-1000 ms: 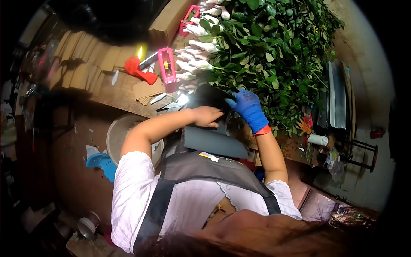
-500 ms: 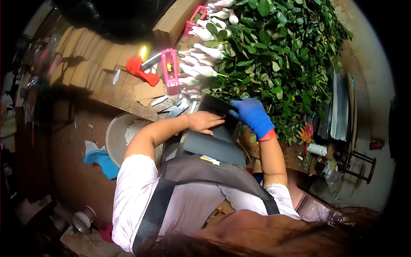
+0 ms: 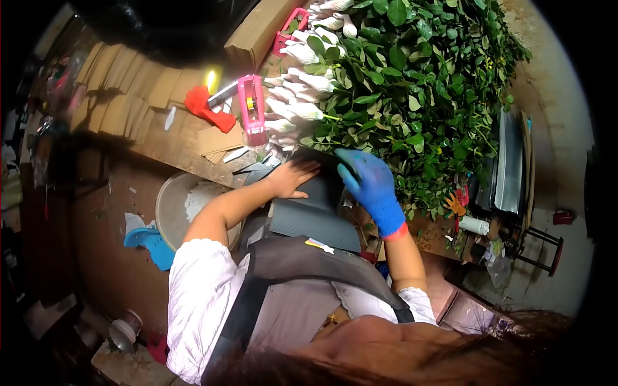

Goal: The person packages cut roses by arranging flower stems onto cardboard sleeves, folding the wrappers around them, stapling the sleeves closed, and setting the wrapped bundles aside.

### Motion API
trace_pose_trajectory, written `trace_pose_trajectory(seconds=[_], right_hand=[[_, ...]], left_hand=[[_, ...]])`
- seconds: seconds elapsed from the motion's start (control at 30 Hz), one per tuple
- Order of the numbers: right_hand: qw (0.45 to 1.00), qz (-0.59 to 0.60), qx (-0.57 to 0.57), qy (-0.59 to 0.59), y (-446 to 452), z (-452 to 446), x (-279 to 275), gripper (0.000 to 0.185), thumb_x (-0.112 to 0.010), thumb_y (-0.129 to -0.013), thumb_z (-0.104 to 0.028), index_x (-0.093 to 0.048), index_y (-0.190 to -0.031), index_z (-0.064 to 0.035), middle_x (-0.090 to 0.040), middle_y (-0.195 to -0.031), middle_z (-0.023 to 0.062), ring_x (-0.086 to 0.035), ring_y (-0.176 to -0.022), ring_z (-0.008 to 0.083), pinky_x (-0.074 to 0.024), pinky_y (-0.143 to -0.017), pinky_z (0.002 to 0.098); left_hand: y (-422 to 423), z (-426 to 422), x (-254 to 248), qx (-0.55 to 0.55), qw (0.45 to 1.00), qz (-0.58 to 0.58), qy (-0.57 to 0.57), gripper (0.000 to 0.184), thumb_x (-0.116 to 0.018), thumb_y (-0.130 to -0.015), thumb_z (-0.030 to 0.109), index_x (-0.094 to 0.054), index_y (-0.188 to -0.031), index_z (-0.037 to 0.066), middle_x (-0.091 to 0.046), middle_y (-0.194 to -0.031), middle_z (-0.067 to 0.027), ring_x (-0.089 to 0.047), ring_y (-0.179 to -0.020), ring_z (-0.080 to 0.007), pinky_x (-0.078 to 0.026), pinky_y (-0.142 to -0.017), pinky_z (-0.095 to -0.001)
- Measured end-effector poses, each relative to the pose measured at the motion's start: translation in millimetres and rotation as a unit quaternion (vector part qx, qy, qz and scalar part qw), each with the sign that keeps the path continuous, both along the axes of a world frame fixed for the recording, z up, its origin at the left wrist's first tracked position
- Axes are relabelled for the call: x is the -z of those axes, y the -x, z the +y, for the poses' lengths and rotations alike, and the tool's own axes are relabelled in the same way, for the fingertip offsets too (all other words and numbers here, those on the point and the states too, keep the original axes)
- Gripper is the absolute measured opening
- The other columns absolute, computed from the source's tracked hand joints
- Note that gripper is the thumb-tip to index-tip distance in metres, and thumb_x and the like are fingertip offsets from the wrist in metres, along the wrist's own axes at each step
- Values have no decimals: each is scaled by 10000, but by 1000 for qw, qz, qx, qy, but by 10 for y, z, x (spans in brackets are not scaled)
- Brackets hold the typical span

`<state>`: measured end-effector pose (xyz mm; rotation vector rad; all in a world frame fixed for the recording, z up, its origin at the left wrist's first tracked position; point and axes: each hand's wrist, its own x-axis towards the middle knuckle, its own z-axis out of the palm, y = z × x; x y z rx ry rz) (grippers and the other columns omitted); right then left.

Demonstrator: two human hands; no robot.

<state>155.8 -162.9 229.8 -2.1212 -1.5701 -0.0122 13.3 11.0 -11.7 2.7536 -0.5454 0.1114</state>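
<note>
My left hand (image 3: pixel 295 178) is bare and lies flat, fingers spread, on a dark grey sheet (image 3: pixel 315 217) in front of my apron. My right hand (image 3: pixel 370 183), in a blue glove with a red cuff, is at the right edge of the dark material. Its thumb and fingertips are apart, with dark material showing behind the gap. Beyond the hands lies a large heap of leafy green stems (image 3: pixel 418 96), with white netted flower heads (image 3: pixel 296 110) at its left side. Scissors (image 3: pixel 261 167) lie just left of my left hand.
Left of the flower heads are a pink tape dispenser (image 3: pixel 252 109), a red cloth (image 3: pixel 209 110) and brown cardboard pieces (image 3: pixel 219 143). A round bin (image 3: pixel 168 215) stands below the table edge. At right are a white roll (image 3: pixel 474 225) and an orange glove (image 3: pixel 454 204).
My left hand has slid slightly left and up over the dark sheet, staying flat. My right hand has turned, and its thumb and fingers show further apart. The view has shifted slightly.
</note>
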Motion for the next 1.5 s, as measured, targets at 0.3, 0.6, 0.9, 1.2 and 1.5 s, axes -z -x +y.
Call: trace_pose_trajectory(seconds=[0.3,0.6,0.9,1.2,1.5], right_hand=[[956,-39,158,243,-183,-19,1224,544,-713,-840,-473,-621,-1302,-199,-680,-1015,148,-665,-899,363,-532,-793,479],[984,109,-112,87,555,229,47,620,-751,-815,-378,-578,-1320,-61,-654,-1191,189,-619,-1083,374,-490,-965,456],[964,158,-200,82,1200,1220,481,320,-654,-889,-313,-652,-1149,-126,-682,-1017,152,-669,-910,351,-526,-774,451],[946,-187,-158,213,1443,2574,1870,374,-513,-945,-179,-548,-1318,-174,-659,-943,56,-690,-790,237,-512,-632,413],[987,-80,-119,75,999,1722,653,411,-620,-883,-174,-608,-1293,-155,-635,-915,59,-656,-854,243,-489,-688,404]], left_hand=[[2,-23,22,-15,999,39,-31,910,-472,-916,674,-299,-1566,62,-271,-1644,-114,-219,-1529,-242,-110,-1245,-469],[-11,2,-160,5,990,117,-76,900,-511,-897,669,-353,-1538,58,-332,-1619,-103,-264,-1511,-239,-149,-1226,-458],[-219,-73,893,-55,947,-267,-169,587,-422,-967,321,-397,-1498,70,-382,-1590,-101,-360,-1470,-247,-224,-1229,-456],[-65,-86,484,-51,985,-162,-39,578,-417,-970,308,-398,-1495,67,-384,-1588,-102,-359,-1470,-249,-223,-1231,-457],[-124,-66,474,-36,990,-136,16,569,-411,-972,294,-400,-1492,64,-386,-1586,-102,-358,-1470,-250,-221,-1234,-458]])
